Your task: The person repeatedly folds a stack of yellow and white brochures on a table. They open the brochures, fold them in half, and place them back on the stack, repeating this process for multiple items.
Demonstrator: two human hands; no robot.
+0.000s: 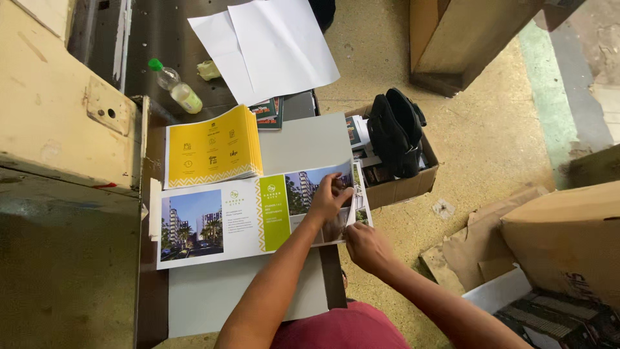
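A long printed sheet (pixel 213 223) with building pictures and a green panel lies across a grey board (pixel 297 145). My left hand (pixel 329 197) presses on the sheet's right part, fingers pinching the edge of the panel there. My right hand (pixel 367 245) grips the sheet's right end from below and is folding that end panel (pixel 359 194) upward. Just behind the sheet sits a stack of yellow folded leaflets (pixel 213 147).
A plastic bottle with a green cap (pixel 175 89) and white paper sheets (pixel 271 45) lie on the dark surface behind. An open cardboard box (pixel 403 184) holding a black bag (pixel 395 132) stands on the floor to the right. More cardboard boxes (pixel 568 239) stand at the right.
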